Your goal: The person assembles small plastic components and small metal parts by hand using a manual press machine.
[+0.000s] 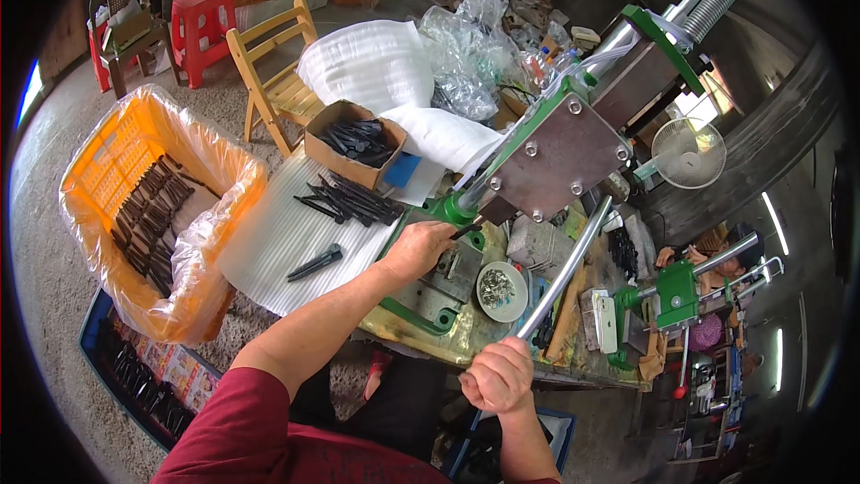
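My right hand [499, 375] is wrapped round the lower end of a long metal lever [571, 274], which slants up toward a green hand press [557, 148]. My left hand [419, 251] reaches to the base of the press with its fingers closed on a slim black piece [467, 230]. Most of that piece is hidden by the fingers and the press head. Right of the base stands a white bowl [502, 291] of small shiny metal parts. Left of the hand, a heap of slim black pieces [351, 201] lies on a white foam sheet [260, 251], with a few more pieces [315, 263] apart from it.
A cardboard box [355, 145] of black pieces stands behind the heap. On the left is an orange crate [100, 161] lined with clear plastic, holding rows of dark pieces. Beyond are a wooden chair [282, 81] and a red stool [202, 31]. Another green press [674, 296] and a fan [688, 152] are at right.
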Demonstrator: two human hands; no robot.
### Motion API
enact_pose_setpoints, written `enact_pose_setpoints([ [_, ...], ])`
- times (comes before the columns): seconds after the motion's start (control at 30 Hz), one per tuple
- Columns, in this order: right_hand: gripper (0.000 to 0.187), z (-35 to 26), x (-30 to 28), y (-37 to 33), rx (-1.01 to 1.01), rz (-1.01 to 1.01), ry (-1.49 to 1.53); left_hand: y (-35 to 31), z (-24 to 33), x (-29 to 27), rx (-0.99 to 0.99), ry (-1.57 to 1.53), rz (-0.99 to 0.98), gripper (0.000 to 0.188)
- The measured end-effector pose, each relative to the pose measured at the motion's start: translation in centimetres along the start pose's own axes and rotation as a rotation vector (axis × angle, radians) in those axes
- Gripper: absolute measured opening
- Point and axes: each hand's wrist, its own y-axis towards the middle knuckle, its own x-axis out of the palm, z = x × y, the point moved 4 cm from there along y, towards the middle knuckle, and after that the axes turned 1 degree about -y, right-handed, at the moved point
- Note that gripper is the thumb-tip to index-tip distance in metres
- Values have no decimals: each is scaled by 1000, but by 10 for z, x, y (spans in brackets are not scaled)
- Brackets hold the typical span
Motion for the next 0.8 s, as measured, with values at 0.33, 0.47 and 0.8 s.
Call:
enact_pose_setpoints([
  [0.33,45,-34,-84,72,353,311,319,3,6,-3,-38,16,-19,12],
  [0.47,44,-36,-86,79,403,273,306,2,3,-2,-51,6,-27,11],
  [0.8,20,-19,-35,24,254,62,67,3,6,-7,-46,40,-19,11],
])
